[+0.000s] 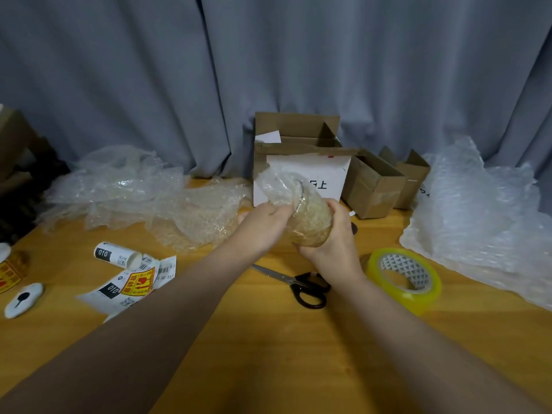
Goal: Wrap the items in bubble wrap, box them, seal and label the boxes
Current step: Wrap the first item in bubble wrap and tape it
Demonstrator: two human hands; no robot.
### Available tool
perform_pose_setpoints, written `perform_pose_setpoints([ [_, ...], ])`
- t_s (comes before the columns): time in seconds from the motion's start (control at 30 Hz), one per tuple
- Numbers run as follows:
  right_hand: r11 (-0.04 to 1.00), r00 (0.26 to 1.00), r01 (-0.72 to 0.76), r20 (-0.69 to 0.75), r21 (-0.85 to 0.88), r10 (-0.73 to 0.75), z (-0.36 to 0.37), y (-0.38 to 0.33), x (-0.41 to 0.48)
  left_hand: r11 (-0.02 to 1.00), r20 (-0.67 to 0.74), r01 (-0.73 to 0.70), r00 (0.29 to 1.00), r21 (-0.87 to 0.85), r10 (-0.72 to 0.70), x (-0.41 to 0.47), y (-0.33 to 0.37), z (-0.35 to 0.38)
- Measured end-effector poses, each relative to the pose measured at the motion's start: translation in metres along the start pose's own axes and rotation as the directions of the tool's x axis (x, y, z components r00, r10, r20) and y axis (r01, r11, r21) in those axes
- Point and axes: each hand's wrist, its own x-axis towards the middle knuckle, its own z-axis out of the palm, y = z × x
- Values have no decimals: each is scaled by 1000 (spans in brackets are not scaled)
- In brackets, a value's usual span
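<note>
Both hands hold the bubble-wrapped item (307,218) above the desk (268,339): right hand (334,237) cradles it while left hand (264,224) pinches loose wrap, apparently to tighten it.

bare table (268,339) in front, scissors (298,282) and tape roll (404,279) near right, boxes (301,171) behind

Glossy crinkled plastic bubble wrap (119,186), matt brown cardboard boxes (370,186), smooth varnished wooden table (268,339).
</note>
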Motion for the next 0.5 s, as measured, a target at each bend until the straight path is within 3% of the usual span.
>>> perform_pose_setpoints([
  [0.1,1000,1000,17,-19,-12,-17,-2,-5,4,998,-89,12,996,69,-6,-2,3,-3],
  [0.2,997,999,18,-25,-69,-20,-8,-9,7,999,-390,-50,919,19,53,-9,3,-9],
  [0.27,991,999,44,-9,-125,-45,-14,-7,8,976,-535,-208,833,-66,141,-13,3,-20],
  [0.3,987,998,55,3,-153,-55,-17,-6,7,956,-537,-285,818,-66,207,-13,0,-24],
  [0.37,971,994,108,31,-214,-104,-19,-5,6,939,-337,-327,900,-109,275,-16,3,-26],
  [0.43,927,978,205,38,-314,-203,-15,-7,5,956,-58,-206,978,-210,199,-18,8,-16],
  [0.5,868,957,264,-1,-421,-292,-12,-8,4,933,48,-58,996,-354,80,-16,13,-8],
])
